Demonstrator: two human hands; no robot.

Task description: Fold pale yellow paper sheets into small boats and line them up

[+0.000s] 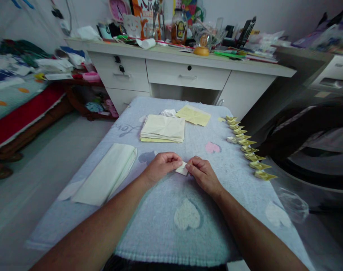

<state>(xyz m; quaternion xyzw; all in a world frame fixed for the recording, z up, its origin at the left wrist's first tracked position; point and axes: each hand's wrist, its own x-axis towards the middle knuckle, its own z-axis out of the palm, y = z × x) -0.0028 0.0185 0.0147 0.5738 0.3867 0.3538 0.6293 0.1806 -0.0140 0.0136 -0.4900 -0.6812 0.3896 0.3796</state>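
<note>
A small folded piece of pale paper (182,169) is held between my two hands, low over the cloth-covered table. My left hand (166,165) pinches its left upper edge between thumb and fingers. On the other side, my right hand (203,174) grips the right edge in the same way. Beyond them lies a stack of creased cream paper sheets (162,127). A single yellow sheet (194,114) rests behind the stack, next to a crumpled white paper (168,113). Along the table's right edge runs a row of several folded yellow paper shapes (249,149) with pointed ends.
To the left lies a long folded bundle of pale paper (106,175). The table wears a blue cloth (148,233) with heart patterns. A white desk (188,71) crowded with jars and papers stands behind. A bed (24,101) is at left, a washing machine (332,79) at right.
</note>
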